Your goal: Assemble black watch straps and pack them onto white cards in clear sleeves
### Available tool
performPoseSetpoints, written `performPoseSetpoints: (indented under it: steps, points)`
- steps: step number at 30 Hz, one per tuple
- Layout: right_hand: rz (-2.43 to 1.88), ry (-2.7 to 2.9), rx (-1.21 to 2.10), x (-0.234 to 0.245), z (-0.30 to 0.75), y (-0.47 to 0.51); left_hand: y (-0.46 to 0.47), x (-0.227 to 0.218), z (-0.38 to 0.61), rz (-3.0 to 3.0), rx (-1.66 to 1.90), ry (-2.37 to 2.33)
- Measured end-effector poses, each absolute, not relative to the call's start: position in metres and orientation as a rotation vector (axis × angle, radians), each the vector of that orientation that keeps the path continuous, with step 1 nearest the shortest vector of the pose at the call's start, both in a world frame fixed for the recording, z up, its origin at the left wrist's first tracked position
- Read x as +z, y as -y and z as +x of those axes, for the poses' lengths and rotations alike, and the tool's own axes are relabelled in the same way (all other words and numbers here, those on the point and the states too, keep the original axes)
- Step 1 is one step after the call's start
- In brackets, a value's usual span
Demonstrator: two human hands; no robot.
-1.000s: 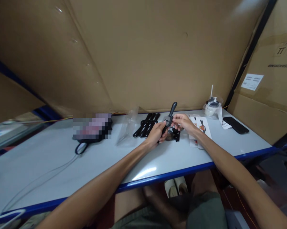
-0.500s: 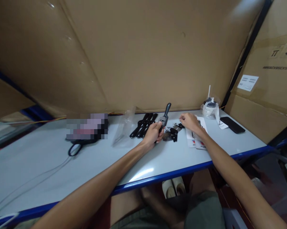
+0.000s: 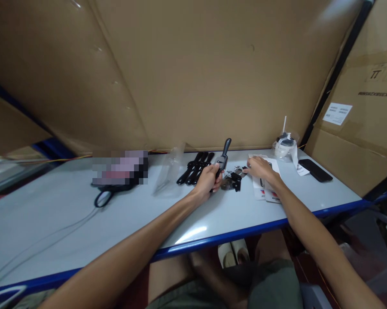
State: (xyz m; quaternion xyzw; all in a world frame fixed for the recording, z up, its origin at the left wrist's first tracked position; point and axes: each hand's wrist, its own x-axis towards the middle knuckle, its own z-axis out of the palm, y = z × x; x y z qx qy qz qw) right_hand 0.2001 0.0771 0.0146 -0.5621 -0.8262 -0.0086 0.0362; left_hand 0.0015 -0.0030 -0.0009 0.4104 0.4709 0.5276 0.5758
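Note:
My left hand (image 3: 209, 178) is wrapped round the lower handle of a black spokeshave (image 3: 226, 150), whose other handle points up and away from me. To its right lies a small pile of dark and metallic parts (image 3: 232, 182), among them flat plates and shiny screws. My right hand (image 3: 259, 167) is at the right end of this pile, palm down, fingers bent and pinched over a small part too hidden to name. Left of my left hand, several more black spokeshaves (image 3: 193, 169) lie side by side on the table.
Paper leaflets (image 3: 259, 194) lie under my right forearm. A clear plastic bag (image 3: 170, 171) and a blurred-out item with a black loop (image 3: 103, 198) are to the left. At the right stand a bagged drink cup (image 3: 284, 148) and a phone (image 3: 315, 170). Cardboard (image 3: 193, 77) walls the back.
My right hand has lowered from above the leaflets onto the right end of the parts pile. My left hand still holds the spokeshave; the view has shifted slightly.

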Motion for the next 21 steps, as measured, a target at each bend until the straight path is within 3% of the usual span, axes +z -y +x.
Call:
performPoseSetpoints:
  steps: [10,17,21]
  points:
    - [-1.557,2.07,0.391,0.006,0.188,-0.087,0.004,-0.003,0.001,0.991,1.197,-1.1]
    - [-1.021,1.56,1.306,0.019,0.168,-0.066,0.002,-0.013,0.003,1.116,1.213,-1.132]
    - [-1.041,1.553,1.298,0.009,0.152,-0.059,-0.001,-0.021,0.005,1.203,1.262,-1.162]
